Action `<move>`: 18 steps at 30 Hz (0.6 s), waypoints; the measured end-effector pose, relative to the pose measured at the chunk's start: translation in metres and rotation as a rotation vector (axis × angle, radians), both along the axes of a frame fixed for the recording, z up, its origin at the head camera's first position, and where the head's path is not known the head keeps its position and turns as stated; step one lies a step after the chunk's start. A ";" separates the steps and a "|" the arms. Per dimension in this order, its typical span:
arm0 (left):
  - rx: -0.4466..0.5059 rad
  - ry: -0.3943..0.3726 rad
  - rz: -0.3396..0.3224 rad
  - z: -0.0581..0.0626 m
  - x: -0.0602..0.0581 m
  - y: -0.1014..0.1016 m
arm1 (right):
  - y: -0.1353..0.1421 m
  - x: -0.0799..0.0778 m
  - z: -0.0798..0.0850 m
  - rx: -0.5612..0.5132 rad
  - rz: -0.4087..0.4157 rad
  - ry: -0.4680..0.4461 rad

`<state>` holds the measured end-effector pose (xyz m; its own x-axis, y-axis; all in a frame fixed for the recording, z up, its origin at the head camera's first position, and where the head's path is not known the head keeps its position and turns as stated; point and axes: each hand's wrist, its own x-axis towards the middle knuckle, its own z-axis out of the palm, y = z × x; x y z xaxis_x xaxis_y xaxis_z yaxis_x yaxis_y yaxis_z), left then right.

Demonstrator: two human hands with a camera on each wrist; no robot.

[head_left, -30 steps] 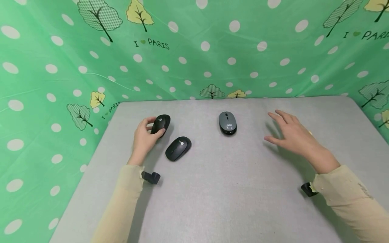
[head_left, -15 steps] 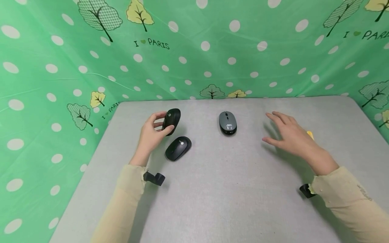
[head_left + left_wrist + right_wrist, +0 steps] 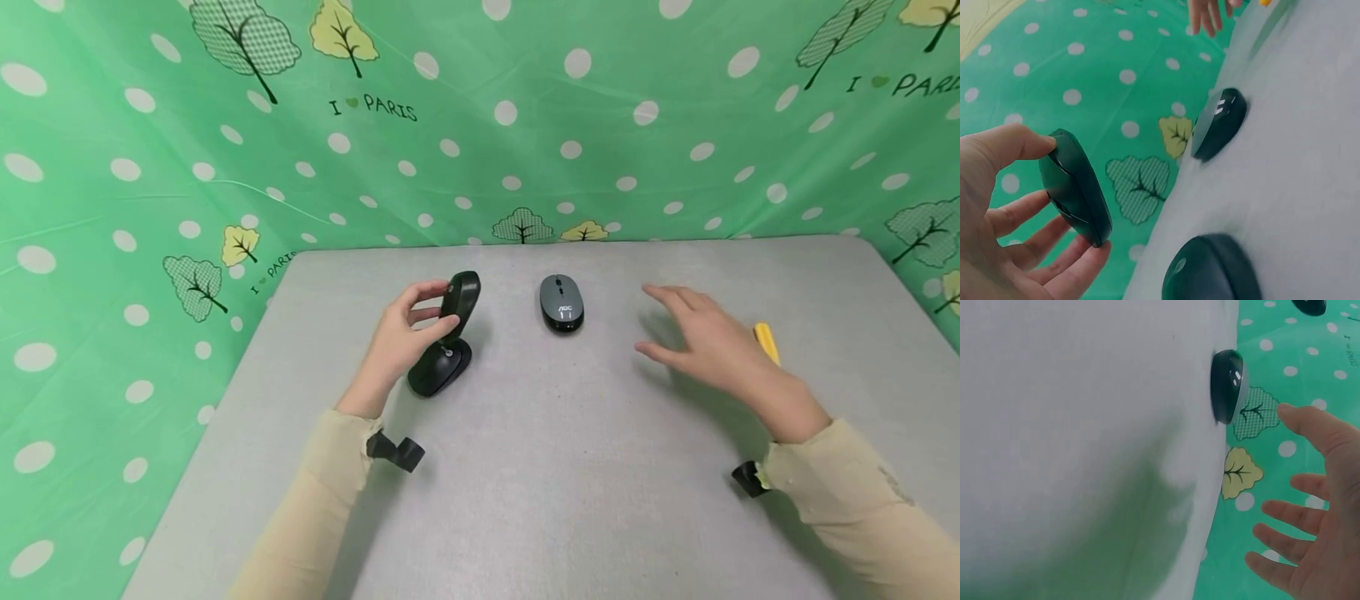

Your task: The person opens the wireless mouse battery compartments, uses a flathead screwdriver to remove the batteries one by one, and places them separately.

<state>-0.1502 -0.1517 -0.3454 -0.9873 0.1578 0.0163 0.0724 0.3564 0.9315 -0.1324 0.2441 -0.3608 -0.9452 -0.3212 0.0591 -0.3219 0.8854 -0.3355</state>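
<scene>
My left hand (image 3: 401,337) pinches a black computer mouse (image 3: 462,300) between thumb and fingers, tilted and raised off the table. In the left wrist view the held mouse (image 3: 1075,187) stands on edge in the grip, apart from the table. A second black mouse (image 3: 435,372) lies on the table just below it, partly covered by the left hand in the head view. Between the hands rests a grey and black AOC mouse (image 3: 562,303). My right hand (image 3: 712,346) hovers over the table to its right, fingers spread and holding nothing.
A yellow object (image 3: 766,342), partly hidden by the right hand, lies on the grey table (image 3: 570,500). Behind the table's far edge hangs a green dotted curtain (image 3: 450,192). A black wrist camera (image 3: 397,451) juts from the left sleeve.
My left hand has lifted its mouse off the table and carried it rightward, above the second black mouse. The right hand has drifted slightly left, showing more of the yellow object.
</scene>
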 end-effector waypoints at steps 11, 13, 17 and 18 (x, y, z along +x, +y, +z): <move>0.079 -0.056 -0.089 -0.006 0.006 0.021 | -0.015 0.007 0.001 -0.061 0.035 0.075; 0.088 -0.066 -0.101 -0.008 0.007 0.025 | -0.018 0.008 0.001 -0.064 0.045 0.089; 0.098 -0.085 -0.118 -0.010 0.008 0.032 | -0.023 0.010 0.002 -0.070 0.060 0.102; 0.100 -0.089 -0.123 -0.011 0.008 0.034 | -0.024 0.010 0.003 -0.073 0.067 0.105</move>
<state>-0.1417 -0.1177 -0.3563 -0.9589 0.2796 -0.0484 0.0258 0.2556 0.9664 -0.1221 0.2201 -0.3582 -0.9091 -0.3748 0.1818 -0.4162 0.8350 -0.3600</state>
